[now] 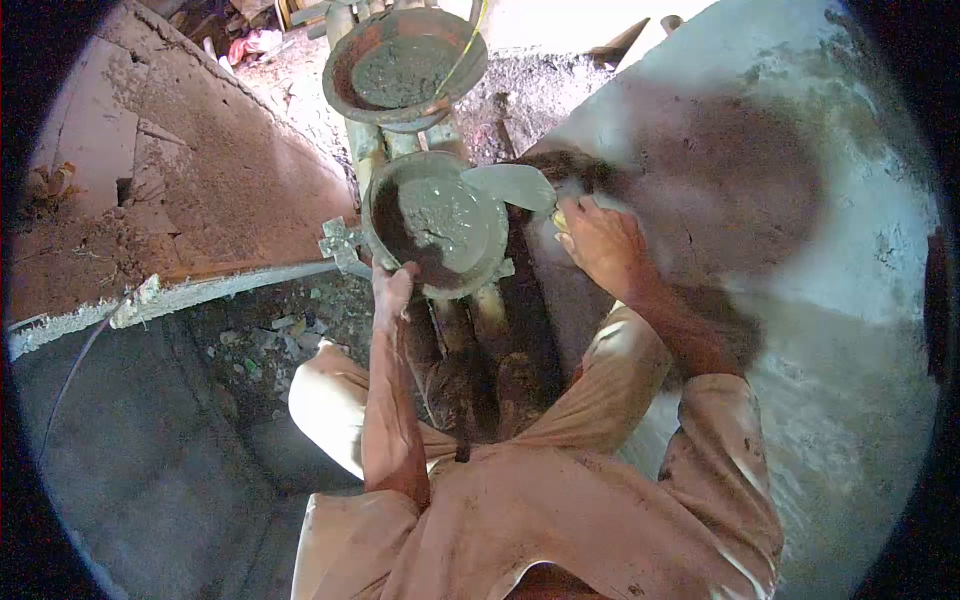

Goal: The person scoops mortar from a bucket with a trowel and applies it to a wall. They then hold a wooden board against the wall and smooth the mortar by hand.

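My left hand grips the lower left rim of a round mortar pan, its thumb over the edge. Wet grey mortar lies in the pan, with a darker scraped patch along the left side. In my right hand is a trowel, its small yellowish handle partly hidden by my fingers. The flat, mortar-coated blade reaches left over the pan's upper right rim. Just beyond stands a second round pan, also holding grey mortar, with a thin yellow strand across its right side.
Several poles run beneath the pans and down between my legs. A smeared grey plastered surface rises at right. On the left is a rough brown wall or slab with a pale edge; rubble lies below it.
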The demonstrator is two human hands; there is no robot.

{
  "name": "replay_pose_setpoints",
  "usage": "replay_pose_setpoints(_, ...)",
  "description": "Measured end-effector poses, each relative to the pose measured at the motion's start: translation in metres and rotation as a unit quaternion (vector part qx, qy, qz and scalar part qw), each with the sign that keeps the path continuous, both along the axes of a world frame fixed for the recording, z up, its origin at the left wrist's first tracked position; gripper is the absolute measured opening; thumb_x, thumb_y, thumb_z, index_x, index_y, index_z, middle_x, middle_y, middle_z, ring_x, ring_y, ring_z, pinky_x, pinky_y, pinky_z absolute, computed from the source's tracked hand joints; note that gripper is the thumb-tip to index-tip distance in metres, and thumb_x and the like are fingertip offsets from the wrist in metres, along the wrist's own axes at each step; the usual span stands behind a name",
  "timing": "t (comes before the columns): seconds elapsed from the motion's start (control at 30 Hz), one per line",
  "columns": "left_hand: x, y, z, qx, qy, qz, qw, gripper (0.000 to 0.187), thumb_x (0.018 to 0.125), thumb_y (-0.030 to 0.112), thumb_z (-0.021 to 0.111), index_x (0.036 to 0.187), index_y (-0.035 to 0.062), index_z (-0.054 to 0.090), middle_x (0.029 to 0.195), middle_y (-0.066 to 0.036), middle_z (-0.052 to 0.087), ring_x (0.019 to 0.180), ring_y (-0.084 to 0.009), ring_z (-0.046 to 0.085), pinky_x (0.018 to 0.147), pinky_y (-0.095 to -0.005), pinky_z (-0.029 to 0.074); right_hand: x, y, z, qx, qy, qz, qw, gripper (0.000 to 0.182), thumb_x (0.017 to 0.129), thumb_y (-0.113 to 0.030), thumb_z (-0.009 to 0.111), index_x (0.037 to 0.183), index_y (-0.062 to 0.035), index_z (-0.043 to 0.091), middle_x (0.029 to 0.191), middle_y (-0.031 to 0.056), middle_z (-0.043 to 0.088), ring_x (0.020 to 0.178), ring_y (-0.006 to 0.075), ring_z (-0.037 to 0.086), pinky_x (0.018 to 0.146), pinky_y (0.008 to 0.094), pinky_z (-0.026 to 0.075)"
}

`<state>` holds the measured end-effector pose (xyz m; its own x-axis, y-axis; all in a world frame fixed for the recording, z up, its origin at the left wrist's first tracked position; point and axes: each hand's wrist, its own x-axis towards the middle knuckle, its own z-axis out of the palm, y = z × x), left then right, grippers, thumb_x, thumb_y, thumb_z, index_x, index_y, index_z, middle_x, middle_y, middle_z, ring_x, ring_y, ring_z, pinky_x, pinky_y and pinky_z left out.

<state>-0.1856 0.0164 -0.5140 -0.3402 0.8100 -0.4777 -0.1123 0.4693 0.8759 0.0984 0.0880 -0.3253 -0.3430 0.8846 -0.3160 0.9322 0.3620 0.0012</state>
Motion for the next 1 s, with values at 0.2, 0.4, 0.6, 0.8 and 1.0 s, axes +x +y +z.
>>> replay_pose_setpoints(0.2, -0.023, 0.005, -0.015, -0.113, -0.072, -0.005, 0.991, 0.037, 0.068, -0.001, 0.06, 0.104, 0.0057, 0.056, 0.079, -0.004, 0.06, 0.067, -0.0168, 0.058, 0.058, -0.0323, 0.048, 0.016, -0.026, -0.011, 0.005, 0.151, -0.017, 0.988, 0.031, 0.088, -0.026, 0.065, 0.108, -0.0063, 0.052, 0.096, 0.0174, 0.062, 0.083, 0.0376, 0.065, 0.069, 0.0505, 0.052)
replay_pose_setpoints(0.4, -0.004, 0.01, 0.045, -0.121, -0.154, 0.089, 0.977, 0.026, 0.07, 0.0, 0.059, 0.094, 0.0071, 0.053, 0.071, -0.006, 0.056, 0.049, -0.0203, 0.054, 0.041, -0.0342, 0.044, 0.03, -0.058, 0.051, -0.064, 0.149, -0.111, 0.98, 0.039, 0.089, -0.03, 0.063, 0.121, -0.0113, 0.052, 0.105, 0.014, 0.062, 0.09, 0.0373, 0.064, 0.075, 0.0494, 0.05)
replay_pose_setpoints(0.6, -0.011, -0.067, 0.17, -0.234, -0.087, 0.069, 0.966, 0.034, 0.069, 0.0, 0.058, 0.103, 0.0037, 0.054, 0.085, -0.007, 0.058, 0.069, -0.0221, 0.057, 0.056, -0.0374, 0.048, 0.043, -0.1, 0.139, -0.093, 0.009, -0.106, 0.99, 0.035, 0.089, -0.028, 0.064, 0.12, -0.014, 0.054, 0.097, 0.0106, 0.059, 0.086, 0.0308, 0.066, 0.073, 0.0459, 0.052)
replay_pose_setpoints(0.8, 0.005, -0.127, 0.395, -0.269, -0.075, 0.091, 0.956, 0.045, 0.069, 0.002, 0.06, 0.114, 0.0045, 0.053, 0.097, -0.007, 0.058, 0.084, -0.0211, 0.055, 0.07, -0.0352, 0.048, 0.011, -0.137, 0.252, -0.134, -0.017, -0.072, 0.988, 0.028, 0.088, -0.025, 0.063, 0.11, -0.0086, 0.055, 0.091, 0.014, 0.062, 0.079, 0.0315, 0.067, 0.062, 0.0454, 0.054)
replay_pose_setpoints(1.0, 0.019, -0.165, 0.586, -0.22, 0.137, -0.052, 0.964, 0.051, 0.073, 0.006, 0.059, 0.123, 0.0047, 0.053, 0.099, -0.01, 0.062, 0.087, -0.0196, 0.057, 0.08, -0.0322, 0.046, -0.001, -0.179, 0.39, -0.16, 0.073, -0.038, 0.984, 0.027, 0.086, -0.023, 0.064, 0.103, -0.004, 0.054, 0.086, 0.0168, 0.062, 0.071, 0.0344, 0.068, 0.058, 0.0458, 0.054)
